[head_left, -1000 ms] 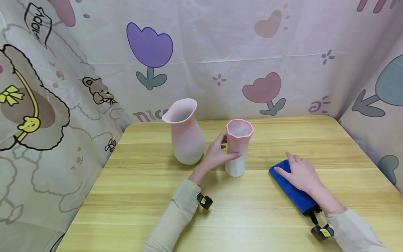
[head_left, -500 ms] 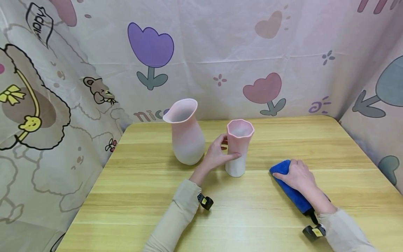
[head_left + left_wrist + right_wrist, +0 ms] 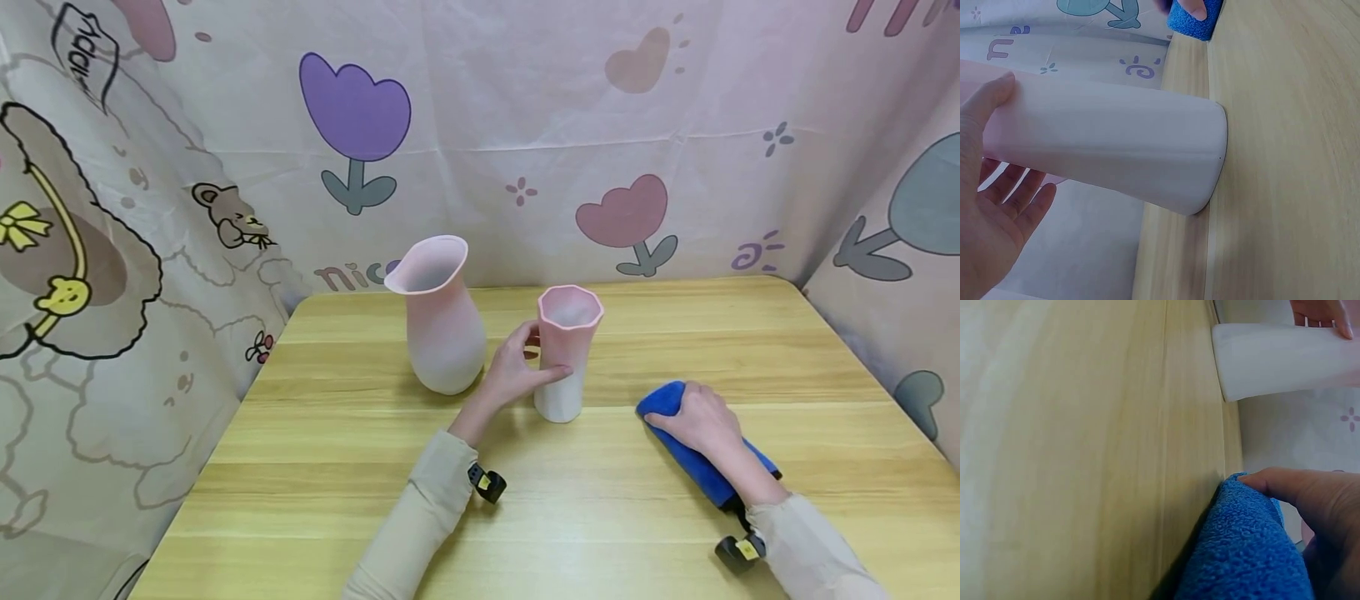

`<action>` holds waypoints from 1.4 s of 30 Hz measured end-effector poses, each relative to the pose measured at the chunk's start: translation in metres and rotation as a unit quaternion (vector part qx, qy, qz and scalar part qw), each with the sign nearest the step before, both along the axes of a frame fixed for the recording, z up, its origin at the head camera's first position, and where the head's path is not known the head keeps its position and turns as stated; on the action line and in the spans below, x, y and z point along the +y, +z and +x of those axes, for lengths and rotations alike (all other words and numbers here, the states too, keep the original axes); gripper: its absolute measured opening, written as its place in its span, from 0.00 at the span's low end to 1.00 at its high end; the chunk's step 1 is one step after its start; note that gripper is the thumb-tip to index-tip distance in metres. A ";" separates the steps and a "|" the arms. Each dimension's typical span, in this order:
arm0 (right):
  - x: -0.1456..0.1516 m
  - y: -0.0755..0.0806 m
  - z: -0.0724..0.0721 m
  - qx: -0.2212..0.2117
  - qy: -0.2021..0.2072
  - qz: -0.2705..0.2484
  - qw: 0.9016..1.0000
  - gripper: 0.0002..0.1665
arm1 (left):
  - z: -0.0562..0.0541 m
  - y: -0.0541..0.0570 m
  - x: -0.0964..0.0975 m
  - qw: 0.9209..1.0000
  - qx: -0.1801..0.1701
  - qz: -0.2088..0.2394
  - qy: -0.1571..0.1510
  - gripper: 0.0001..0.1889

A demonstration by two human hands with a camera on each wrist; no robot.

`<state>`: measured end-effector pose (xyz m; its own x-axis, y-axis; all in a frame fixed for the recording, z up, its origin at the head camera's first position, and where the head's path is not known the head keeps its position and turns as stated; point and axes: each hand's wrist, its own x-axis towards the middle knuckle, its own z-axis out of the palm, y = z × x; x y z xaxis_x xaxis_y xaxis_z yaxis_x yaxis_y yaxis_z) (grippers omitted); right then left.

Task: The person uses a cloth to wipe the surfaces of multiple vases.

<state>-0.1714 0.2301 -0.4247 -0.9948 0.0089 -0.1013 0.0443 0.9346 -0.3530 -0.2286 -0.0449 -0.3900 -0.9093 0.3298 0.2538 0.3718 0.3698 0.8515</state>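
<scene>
My left hand (image 3: 512, 371) holds a tall pink-and-white vase (image 3: 562, 396) with an angular rim, its thumb across the near side and its fingers behind. The vase stands upright on the table; the left wrist view shows its white base (image 3: 1166, 150) on the wood. Farther right, my right hand (image 3: 705, 421) grips a folded blue towel (image 3: 664, 398) from above, with the thumb on its left edge. In the right wrist view the towel's fuzzy pile (image 3: 1241, 550) shows under the thumb, while most of the other fingers are hidden.
A wider pink-and-white vase (image 3: 446, 350) with a flared, spouted lip stands left of my left hand. Behind the wooden table (image 3: 315, 467) hangs a cloth backdrop (image 3: 480, 100) with flower and bear prints. A small black camera (image 3: 487, 483) sits at my left wrist.
My right hand has closed from straighter fingers lying on the towel to a grip on it, and the towel has bunched slightly. The left hand and both vases stay put.
</scene>
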 end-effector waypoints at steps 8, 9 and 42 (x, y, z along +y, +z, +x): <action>-0.004 -0.004 -0.004 0.020 -0.001 0.009 1.000 0.53 | -0.001 -0.001 -0.001 1.000 0.001 -0.003 0.002 0.37; -0.005 -0.005 -0.004 0.025 -0.003 0.011 1.000 0.52 | -0.001 -0.001 -0.001 1.000 0.001 -0.002 0.001 0.37; -0.009 0.038 -0.012 0.115 0.040 -0.220 0.968 0.39 | 0.000 0.001 0.000 1.000 -0.008 -0.009 0.002 0.37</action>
<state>-0.1837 0.2214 -0.3863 -0.9871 -0.0630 0.1472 -0.1498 0.6880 -0.7101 -0.2282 -0.0453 -0.3888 -0.9147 0.3304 0.2329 0.3560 0.3858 0.8511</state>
